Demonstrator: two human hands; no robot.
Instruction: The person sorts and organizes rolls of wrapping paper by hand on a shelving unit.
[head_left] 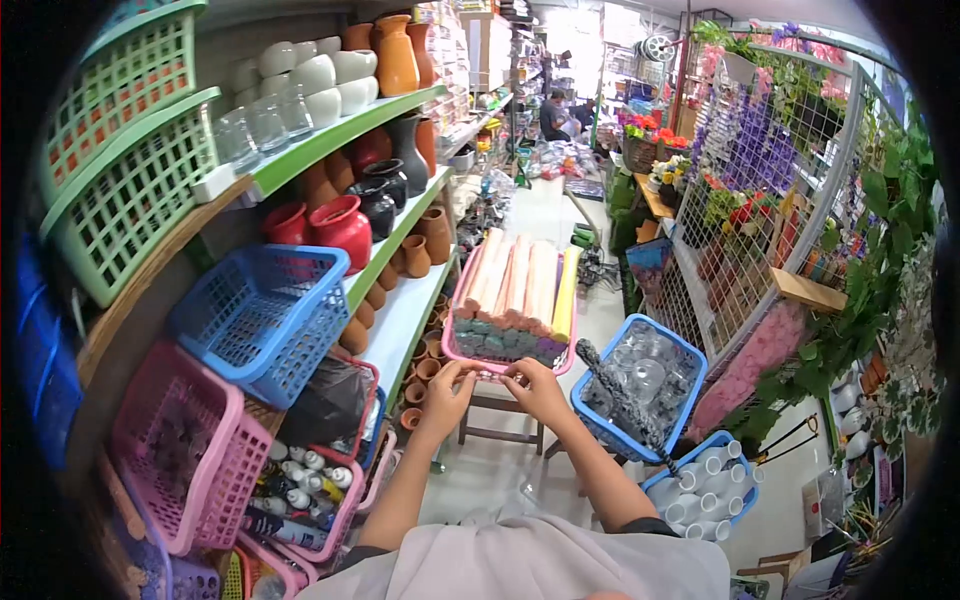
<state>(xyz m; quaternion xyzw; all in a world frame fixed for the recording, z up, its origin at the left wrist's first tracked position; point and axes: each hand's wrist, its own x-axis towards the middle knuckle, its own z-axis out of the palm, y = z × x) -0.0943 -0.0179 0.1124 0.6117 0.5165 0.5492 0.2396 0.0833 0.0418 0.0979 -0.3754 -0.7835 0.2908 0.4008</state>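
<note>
At the near edge of the pink basket (447,338) – in which peach rolls (515,280) are being carried – the left hand (450,393) and right hand (537,390) are being held curled, whether gripping anything cannot be told.

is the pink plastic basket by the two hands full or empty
Full: the pink plastic basket is heaped above its rim, with long peach rolls lying over darker grey-green rolls.

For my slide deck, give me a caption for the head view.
Left hand and right hand at the near rim of a pink basket filled with rolls.
</note>
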